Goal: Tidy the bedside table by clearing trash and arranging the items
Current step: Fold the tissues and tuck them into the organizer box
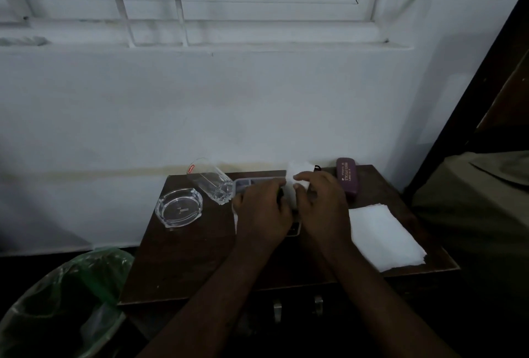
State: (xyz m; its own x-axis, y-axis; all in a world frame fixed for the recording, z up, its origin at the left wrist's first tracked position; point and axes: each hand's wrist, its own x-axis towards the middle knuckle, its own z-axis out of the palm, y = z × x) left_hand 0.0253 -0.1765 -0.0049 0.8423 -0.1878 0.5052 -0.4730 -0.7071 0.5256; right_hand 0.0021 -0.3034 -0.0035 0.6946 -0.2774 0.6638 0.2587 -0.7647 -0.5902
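Fingers (300,178) of the right hand (323,208) pinch a white tissue (297,171) at the back of the table (200,257). Left hand (262,211) curls over a flat tray (243,184); whether it grips it, I cannot tell. A tipped glass (210,180) and an ashtray (179,207) lie to the left, a purple case (346,175) and folded napkin (383,236) to the right. A green-lined bin (63,306) stands beside the table.

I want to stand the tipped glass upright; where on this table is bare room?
Bare wood fills the front left, between the ashtray and the table's front edge. The back is crowded: glass, both hands, purple case. The tissue takes the right.
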